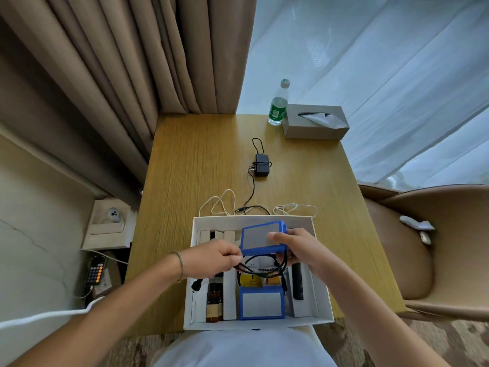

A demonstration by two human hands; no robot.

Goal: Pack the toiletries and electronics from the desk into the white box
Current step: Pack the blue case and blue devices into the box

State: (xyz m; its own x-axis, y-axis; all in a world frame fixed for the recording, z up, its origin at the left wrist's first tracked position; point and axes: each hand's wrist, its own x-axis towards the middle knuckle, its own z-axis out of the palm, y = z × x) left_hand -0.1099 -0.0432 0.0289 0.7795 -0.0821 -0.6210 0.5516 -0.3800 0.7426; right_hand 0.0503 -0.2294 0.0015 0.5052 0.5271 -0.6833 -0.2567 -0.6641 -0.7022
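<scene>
Over the white box (321,308) on the table (190,165), the right hand (299,250) grips a blue pack (262,238) while the left hand (217,256) pinches its black cable (260,271). Inside the box sit another blue pack (262,303), a brown bottle (214,300) and a comb (297,280). A black adapter (262,165) lies further back on the table.

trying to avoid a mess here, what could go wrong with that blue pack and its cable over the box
1. The black cable hangs in loops below the blue battery pack held by the right hand; it may snag on the black comb or the brown bottle in the white box.
2. The left hand only pinches the cable, so it could slip and tangle.
</scene>
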